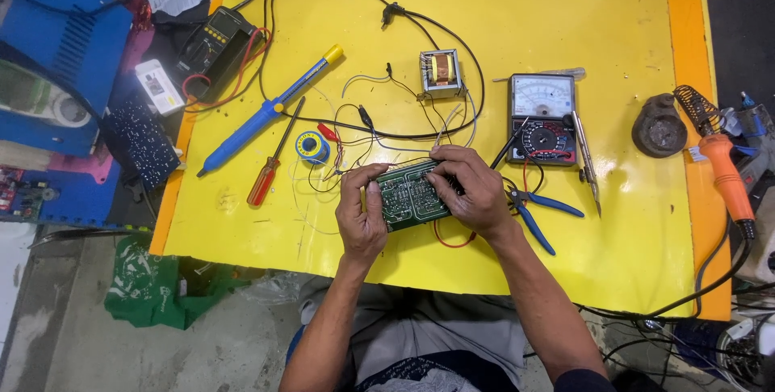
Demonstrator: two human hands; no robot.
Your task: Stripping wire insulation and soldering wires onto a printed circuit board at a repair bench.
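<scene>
Circuit board (410,194), green, rectangular, solder side up with pale traces, was held just above the yellow desk (613,29) near its front middle. Left hand (360,213) gripped the board's left end, thumb on top, fingers wrapped under. Right hand (472,186) clasped the right end, fingers curled over the top edge. Right third of the board was hidden under that hand; components on the underside not visible. Thin wires ran from the board's far edge toward a small transformer (441,71); where they joined the board was hard to make out. A red wire loop (456,240) showed below the right wrist, its ends hidden.

Analog multimeter (542,118) lay just right of the hands, probes across it. Blue-handled pliers (537,210) lay near the right wrist, jaws hidden by the hand. Solder spool (312,147) and red screwdriver (271,163) lay left of the board, blue desoldering pump (266,111) beyond them. Digital multimeter (216,46) sat at the desk's left edge. Orange soldering iron (725,172) rested at the right edge, tip inside a coil stand. Forearms were cut off at the frame bottom.
</scene>
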